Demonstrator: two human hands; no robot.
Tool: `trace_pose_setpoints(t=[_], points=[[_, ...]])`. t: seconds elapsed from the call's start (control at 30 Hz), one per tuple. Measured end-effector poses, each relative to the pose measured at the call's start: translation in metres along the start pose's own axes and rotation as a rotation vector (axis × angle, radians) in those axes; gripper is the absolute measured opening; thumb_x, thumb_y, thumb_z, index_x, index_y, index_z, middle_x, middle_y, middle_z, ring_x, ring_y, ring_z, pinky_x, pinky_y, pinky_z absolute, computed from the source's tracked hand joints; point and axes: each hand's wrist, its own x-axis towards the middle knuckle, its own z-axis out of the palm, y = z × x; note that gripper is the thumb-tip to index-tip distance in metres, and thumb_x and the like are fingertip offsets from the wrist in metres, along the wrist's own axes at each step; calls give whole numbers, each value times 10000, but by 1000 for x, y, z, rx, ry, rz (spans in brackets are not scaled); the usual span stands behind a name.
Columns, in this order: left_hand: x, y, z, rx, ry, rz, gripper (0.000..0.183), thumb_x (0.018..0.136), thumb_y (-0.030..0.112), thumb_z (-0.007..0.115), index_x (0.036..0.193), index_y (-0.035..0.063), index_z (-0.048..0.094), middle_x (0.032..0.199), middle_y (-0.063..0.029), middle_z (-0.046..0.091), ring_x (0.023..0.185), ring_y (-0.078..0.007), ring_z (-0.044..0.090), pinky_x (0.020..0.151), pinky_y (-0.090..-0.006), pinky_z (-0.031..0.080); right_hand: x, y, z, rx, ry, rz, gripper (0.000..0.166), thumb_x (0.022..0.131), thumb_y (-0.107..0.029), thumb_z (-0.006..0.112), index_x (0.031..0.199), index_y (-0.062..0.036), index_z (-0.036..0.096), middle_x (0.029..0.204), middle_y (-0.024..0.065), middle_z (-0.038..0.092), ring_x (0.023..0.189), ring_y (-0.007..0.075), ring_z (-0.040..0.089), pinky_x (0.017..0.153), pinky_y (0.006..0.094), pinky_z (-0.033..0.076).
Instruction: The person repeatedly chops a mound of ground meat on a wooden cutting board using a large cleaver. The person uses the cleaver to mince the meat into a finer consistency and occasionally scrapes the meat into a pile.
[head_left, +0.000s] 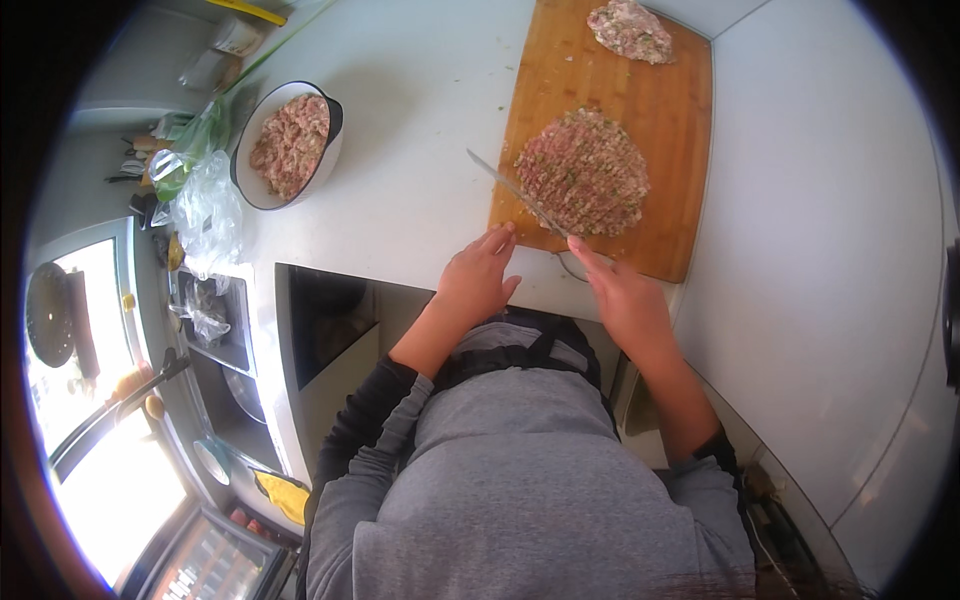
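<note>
My right hand (630, 304) grips a kitchen knife (517, 191), its blade angled to the far left over the near-left edge of a flattened round of minced meat (589, 176). Green bits are mixed through the meat, and its surface is scored. It lies on a wooden cutting board (675, 142). My left hand (478, 274) is at the board's near-left corner, fingertips on or just above it, thumb apart, holding nothing. A smaller lump of minced meat (631, 31) sits at the board's far end. The knife's handle is mostly hidden by my hand.
On the left of the white countertop (405, 150), a white bowl with a dark rim (335, 120) holds more minced meat (291, 146). Beyond it are clear plastic bags (204, 214) and a sink (225, 375). A tiled wall (810, 202) borders the board's right side.
</note>
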Motion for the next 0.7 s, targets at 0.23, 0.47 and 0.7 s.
trace_pose_setpoints(t=[0.23, 0.47, 0.7], points=[[1, 1, -5, -25, -54, -22, 646, 914, 309, 686, 1441, -9, 489, 1537, -128, 451, 1374, -292, 503, 1083, -388, 481, 2, -3, -5, 45, 117, -44, 630, 983, -183, 616, 1517, -470, 442, 740, 98, 551, 603, 305, 606, 551, 422, 512], [-1, -5, 1, 8, -19, 9, 639, 917, 308, 681, 1441, -5, 489, 1530, -102, 451, 1368, -279, 506, 1077, -382, 486, 4, -2, -4, -16, 82, -31, 618, 985, -201, 619, 1517, -464, 446, 746, 94, 562, 607, 301, 608, 550, 424, 512], [3, -7, -4, -8, -46, 17, 636, 918, 309, 681, 1440, -1, 491, 1530, -86, 451, 1378, -267, 496, 1081, -377, 483, 7, 5, -2, -8, 56, -10, 587, 1001, -225, 604, 1516, -460, 449, 741, 101, 562, 613, 303, 615, 548, 432, 512]])
